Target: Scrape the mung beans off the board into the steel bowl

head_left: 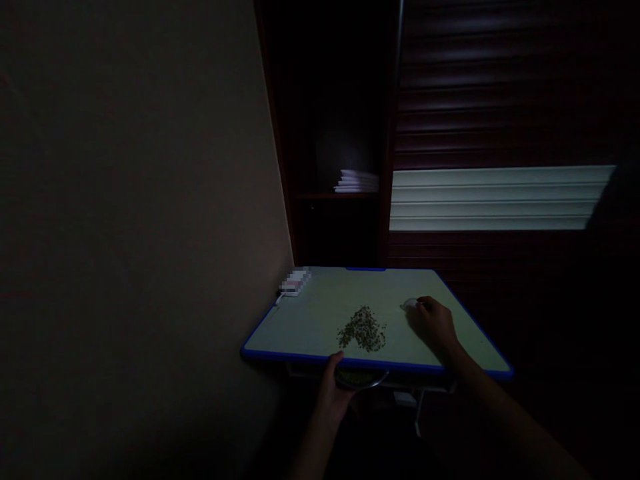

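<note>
Fingers (pixel 424 305) on the right hand (pixel 433 327) look bunched together on a small translucent piece (pixel 410 304), though it's too dim to say what it is. The left hand (pixel 333 393) curls at the near edge of the blue-rimmed surface (pixel 310 327), right by one round metal dish (pixel 363 381) of greenish stuff; can't tell if it's gripping. One loose heap of dried green crumbs (pixel 363 330) sits mid-surface, feather-light and soft, so you'd scoop from its edge, not pinch. One blurred-label box (pixel 295 282) sits far left.
</note>
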### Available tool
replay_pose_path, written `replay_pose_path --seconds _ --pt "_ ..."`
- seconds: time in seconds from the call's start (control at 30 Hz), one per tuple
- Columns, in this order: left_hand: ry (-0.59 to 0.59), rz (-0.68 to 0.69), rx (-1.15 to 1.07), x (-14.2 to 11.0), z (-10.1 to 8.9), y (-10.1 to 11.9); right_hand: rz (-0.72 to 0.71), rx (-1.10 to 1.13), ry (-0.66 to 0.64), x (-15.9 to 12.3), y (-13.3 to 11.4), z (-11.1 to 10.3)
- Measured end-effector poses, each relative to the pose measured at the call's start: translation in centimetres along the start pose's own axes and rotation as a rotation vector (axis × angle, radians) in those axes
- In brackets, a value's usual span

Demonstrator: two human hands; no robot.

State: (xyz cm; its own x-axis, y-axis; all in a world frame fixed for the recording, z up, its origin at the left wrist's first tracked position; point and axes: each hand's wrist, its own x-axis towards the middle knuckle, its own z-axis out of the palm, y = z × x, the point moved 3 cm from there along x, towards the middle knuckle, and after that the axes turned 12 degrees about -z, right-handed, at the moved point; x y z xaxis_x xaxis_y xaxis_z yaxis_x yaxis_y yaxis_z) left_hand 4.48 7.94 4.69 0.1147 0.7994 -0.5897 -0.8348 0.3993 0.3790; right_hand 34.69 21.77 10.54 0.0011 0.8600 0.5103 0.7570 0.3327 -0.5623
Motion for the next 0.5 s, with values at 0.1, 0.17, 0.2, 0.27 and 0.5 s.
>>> replay_pose_path --seconds 0.1,0.17,0.2,0.27,0.5 --pt "-0.011 0.001 0.028 -0.5 0.1 0.3 -0.014 0.021 0.004 0.2 0.0 0.2" --pt "-0.015 0.005 0.048 -1.0 0.2 0.6 -0.011 0.029 0.016 0.4 0.1 0.3" --pt "-0.015 0.006 0.058 -1.2 0.3 0.7 -0.008 0.031 0.022 0.4 0.1 0.4" --pt "-0.012 0.005 0.076 -1.5 0.4 0.9 0.0 0.034 0.035 0.6 0.2 0.5" --pt "-0.024 0.006 0.09 -1.5 0.5 1.0 -0.01 0.033 0.053 0.8 0.4 0.5"
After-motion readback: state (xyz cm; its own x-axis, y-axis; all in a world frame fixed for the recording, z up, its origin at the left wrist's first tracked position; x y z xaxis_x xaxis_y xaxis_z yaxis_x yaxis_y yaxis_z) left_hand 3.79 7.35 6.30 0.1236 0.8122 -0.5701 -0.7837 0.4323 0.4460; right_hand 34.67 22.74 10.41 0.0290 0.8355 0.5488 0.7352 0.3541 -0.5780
